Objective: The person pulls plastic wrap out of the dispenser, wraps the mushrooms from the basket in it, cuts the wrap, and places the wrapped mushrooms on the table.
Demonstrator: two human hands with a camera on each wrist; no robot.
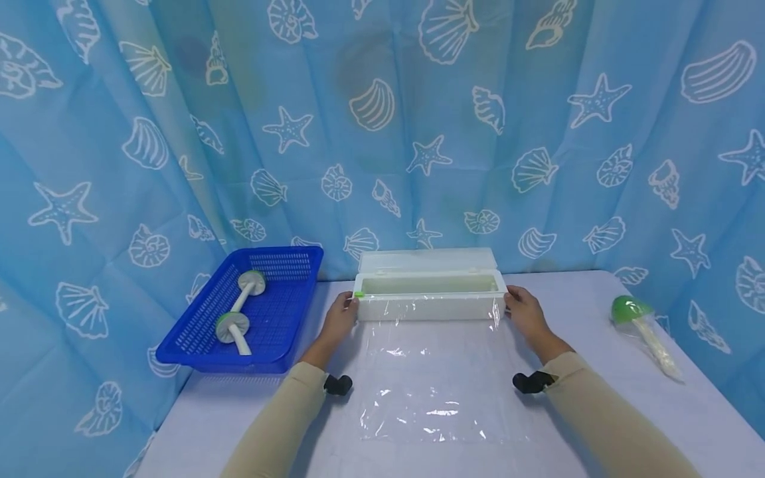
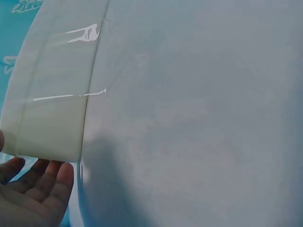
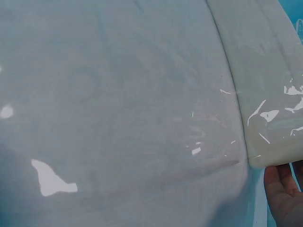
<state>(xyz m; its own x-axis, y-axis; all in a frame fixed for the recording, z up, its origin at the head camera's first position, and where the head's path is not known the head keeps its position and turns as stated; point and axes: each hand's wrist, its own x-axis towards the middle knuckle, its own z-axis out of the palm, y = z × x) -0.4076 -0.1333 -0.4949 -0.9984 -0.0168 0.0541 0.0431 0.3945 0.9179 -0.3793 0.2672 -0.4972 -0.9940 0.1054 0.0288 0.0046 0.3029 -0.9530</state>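
Observation:
A white cling film dispenser (image 1: 427, 307) stands at the far middle of the table, its translucent lid (image 1: 427, 259) raised at the back. A small green slider (image 1: 359, 293) sits at its front left corner. Clear film (image 1: 436, 385) runs over its front edge and lies spread toward me, catching bright reflections. My left hand (image 1: 342, 315) grips the dispenser's left end, with curled fingertips (image 2: 65, 172) against the end wall. At the opposite end, my right hand (image 1: 527, 313) holds on in the same way, its fingertips (image 3: 272, 176) right at the bottom corner.
On the left stands a blue mesh basket (image 1: 311, 292) with two mushroom-shaped things (image 1: 232, 325) with green caps and white stems. Another mushroom-shaped thing (image 1: 630, 310), wrapped in clear film, lies at the right. A blue shell-print curtain (image 1: 427, 186) hangs behind the table.

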